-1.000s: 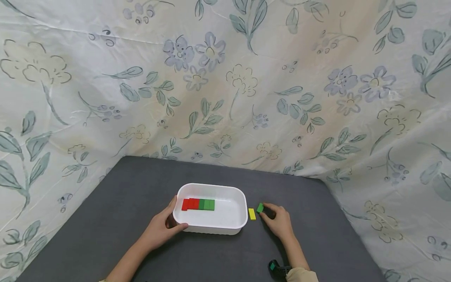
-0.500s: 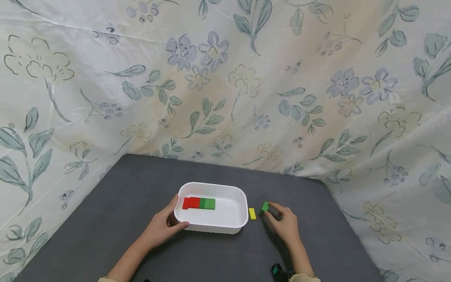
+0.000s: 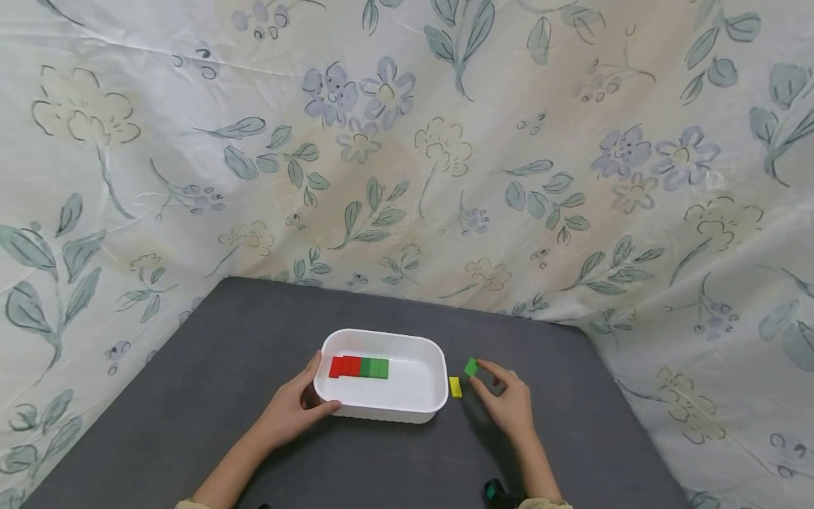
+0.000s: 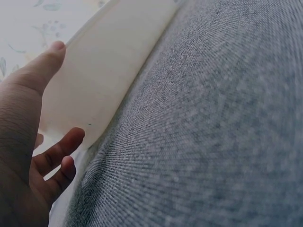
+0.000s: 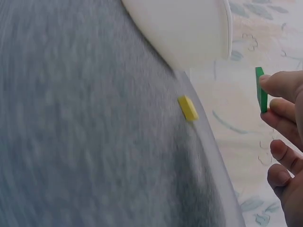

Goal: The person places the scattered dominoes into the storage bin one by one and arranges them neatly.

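Note:
My left hand (image 3: 289, 410) holds the left end of a white plastic container (image 3: 416, 403), its thumb at the near side and its fingers around the end. In the left wrist view, the thumb lies along the container's wall. Inside the container, flat red blocks (image 3: 346, 365) and green blocks (image 3: 375, 367) lie side by side in a row toward the left. My right hand (image 3: 509, 403) pinches another green block (image 5: 261, 90) between thumb and fingertips, raised above the table just right of the container. A yellow block (image 3: 455, 387) lies between that hand and the container's right end.
A dark grey cloth (image 3: 381, 466) covers the table. Behind it and along both sides hangs a white floral curtain (image 3: 439, 177). By the right wrist sits a black device (image 3: 499, 493) with a small green patch.
The right hand drew the green block to the right, then brought it back left and slightly higher, turning it. The left hand, container and yellow block stay put.

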A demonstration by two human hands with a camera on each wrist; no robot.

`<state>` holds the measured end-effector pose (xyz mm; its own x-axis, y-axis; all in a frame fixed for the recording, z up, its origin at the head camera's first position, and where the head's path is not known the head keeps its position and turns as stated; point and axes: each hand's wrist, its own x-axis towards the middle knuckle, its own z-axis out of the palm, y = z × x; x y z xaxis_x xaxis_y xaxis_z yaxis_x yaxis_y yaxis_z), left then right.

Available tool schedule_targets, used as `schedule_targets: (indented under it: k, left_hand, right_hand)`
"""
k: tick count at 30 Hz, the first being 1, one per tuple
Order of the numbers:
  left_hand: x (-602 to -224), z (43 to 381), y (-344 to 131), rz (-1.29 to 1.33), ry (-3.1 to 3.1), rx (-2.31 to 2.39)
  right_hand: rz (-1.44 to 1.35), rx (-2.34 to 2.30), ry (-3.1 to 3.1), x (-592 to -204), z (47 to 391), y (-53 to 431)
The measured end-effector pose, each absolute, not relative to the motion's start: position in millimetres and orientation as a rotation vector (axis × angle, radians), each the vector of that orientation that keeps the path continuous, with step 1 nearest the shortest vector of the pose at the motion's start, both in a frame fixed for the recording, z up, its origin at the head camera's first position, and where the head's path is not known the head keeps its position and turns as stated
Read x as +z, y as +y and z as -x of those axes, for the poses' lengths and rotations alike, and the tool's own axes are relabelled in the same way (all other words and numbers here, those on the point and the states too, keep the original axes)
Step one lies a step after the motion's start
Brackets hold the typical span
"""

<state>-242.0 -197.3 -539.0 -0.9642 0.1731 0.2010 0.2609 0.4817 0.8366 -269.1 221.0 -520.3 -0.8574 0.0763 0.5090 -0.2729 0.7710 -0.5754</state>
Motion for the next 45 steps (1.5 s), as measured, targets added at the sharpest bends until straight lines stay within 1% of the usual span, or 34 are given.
schedule_targets:
  k: [15, 24, 27, 32, 41, 45]
  left_hand:
    - [-540, 242, -198, 0.364, -2.658, -1.468]
    - [-542, 242, -196, 0.372, -2.651, -1.48]
    - [-542, 242, -196, 0.365, -2.654, -1.47]
    - [-541, 242, -197, 0.355, -2.661, -1.455]
    - [-539, 242, -196, 0.355, -2.653, -1.466]
    - [-539, 242, -196, 0.351, -2.654, -1.467]
  right_hand:
    - [-0.199, 1.2, -2.433, -502, 278, 173]
    - [-0.312, 1.278, -2.415, -498, 281, 150]
    - [-0.375, 1.26, -2.444, -498, 284, 141]
    - [-0.487, 1.094, -2.551, -499, 292, 129]
    - [-0.705, 0.899, -2.71, -494, 305, 117]
    - [-0.758, 0.78, -2.767, -491, 311, 112]
